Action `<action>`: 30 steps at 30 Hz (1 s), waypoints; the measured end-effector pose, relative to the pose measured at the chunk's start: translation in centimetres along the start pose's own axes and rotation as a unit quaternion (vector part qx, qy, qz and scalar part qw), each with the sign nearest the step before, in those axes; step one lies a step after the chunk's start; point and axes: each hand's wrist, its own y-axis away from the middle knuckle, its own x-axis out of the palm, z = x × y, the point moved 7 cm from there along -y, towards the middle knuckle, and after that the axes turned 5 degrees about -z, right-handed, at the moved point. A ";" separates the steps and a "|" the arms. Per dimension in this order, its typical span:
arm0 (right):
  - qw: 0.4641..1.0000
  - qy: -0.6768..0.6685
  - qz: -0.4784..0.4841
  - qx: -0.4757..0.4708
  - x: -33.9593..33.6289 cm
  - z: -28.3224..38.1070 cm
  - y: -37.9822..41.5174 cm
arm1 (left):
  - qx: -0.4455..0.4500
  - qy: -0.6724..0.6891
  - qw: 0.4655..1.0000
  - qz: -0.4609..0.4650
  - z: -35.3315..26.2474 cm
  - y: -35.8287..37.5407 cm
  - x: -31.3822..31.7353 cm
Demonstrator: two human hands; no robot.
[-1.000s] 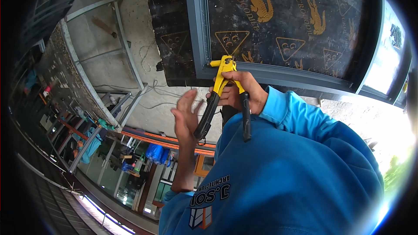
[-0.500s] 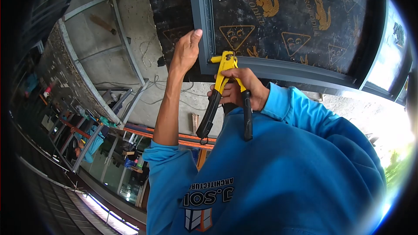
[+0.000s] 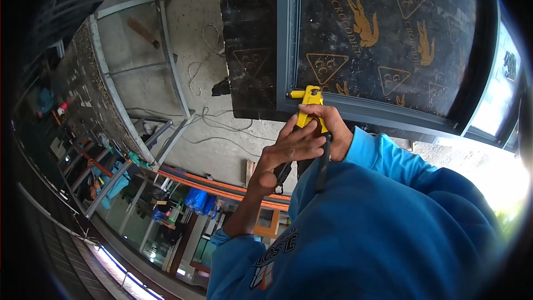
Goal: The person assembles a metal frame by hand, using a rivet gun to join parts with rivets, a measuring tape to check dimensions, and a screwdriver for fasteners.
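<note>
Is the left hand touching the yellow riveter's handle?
Touching: the head view shows the left hand wrapped over the yellow riveter's black handle, no gap.

One cam only, worn on the head, so no 2nd view and no shared part. It looks fwd and steeply down over the person's own chest; the blue sweatshirt (image 3: 377, 233) fills the lower right of the frame, very near the lens. Fisheye optics: dark round vignette at the edges, straight lines bow, esp. the metal frames (image 3: 166, 72) on the concrete floor (image 3: 222, 28) at left. The grey frame (image 3: 355, 105) on the dark printed surface (image 3: 400, 28) sits upper centre, at arm's length. Both hands meet mid-frame: left hand (image 3: 288, 147), right hand (image 3: 333, 130), close to the cam. Floor and the workshop clutter at lower left lie much farther off.
</note>
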 end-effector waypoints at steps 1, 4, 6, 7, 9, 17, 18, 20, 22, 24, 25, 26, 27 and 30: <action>0.998 0.028 -0.027 -0.054 0.1 -0.2 0.4 | -0.010 0.000 1.000 0.009 -0.3 0.1 0.4; 0.988 0.040 -0.101 -0.105 0.3 -0.6 -0.9 | -0.023 -0.007 0.999 0.043 -0.6 -0.4 0.9; 0.989 0.032 -0.077 -0.125 -0.8 -0.8 -2.4 | -0.001 0.032 0.995 0.090 0.1 0.2 1.0; 0.989 0.027 -0.080 -0.121 -1.1 -0.7 -2.8 | 0.006 0.039 0.994 0.098 0.2 0.2 1.1; 0.984 0.075 -0.075 -0.143 -0.2 -0.9 -1.1 | 0.051 0.041 0.986 0.155 -0.4 0.4 0.9; 0.941 0.338 0.014 -0.006 -1.6 3.1 2.5 | -0.446 0.465 0.745 -0.170 2.7 5.2 2.3; 0.939 0.335 0.035 0.068 -2.1 4.2 2.5 | -0.452 0.466 0.740 -0.177 2.7 4.9 2.7; 0.933 0.326 0.101 0.113 -1.9 5.4 2.1 | -0.481 0.587 0.621 -0.193 2.7 4.1 4.7; 0.944 0.308 0.070 0.093 -0.5 4.3 2.4 | -0.494 0.565 0.630 -0.200 2.7 3.2 5.3; 0.951 0.308 0.002 0.026 -0.7 4.1 1.9 | -0.424 0.692 0.565 -0.152 2.0 2.3 6.4; 0.963 0.266 -0.016 0.032 -0.6 3.5 2.1 | -0.438 0.661 0.598 -0.116 2.1 2.6 6.7; 0.973 0.224 -0.032 0.037 -0.5 2.8 2.5 | -0.440 0.657 0.601 -0.117 2.2 3.0 6.8; 0.977 0.204 -0.035 0.045 -0.8 2.3 2.3 | -0.425 0.685 0.581 -0.108 2.1 3.1 7.1; 0.989 0.129 -0.043 0.059 -1.7 1.1 1.0 | -0.418 0.677 0.599 -0.089 2.4 3.5 7.4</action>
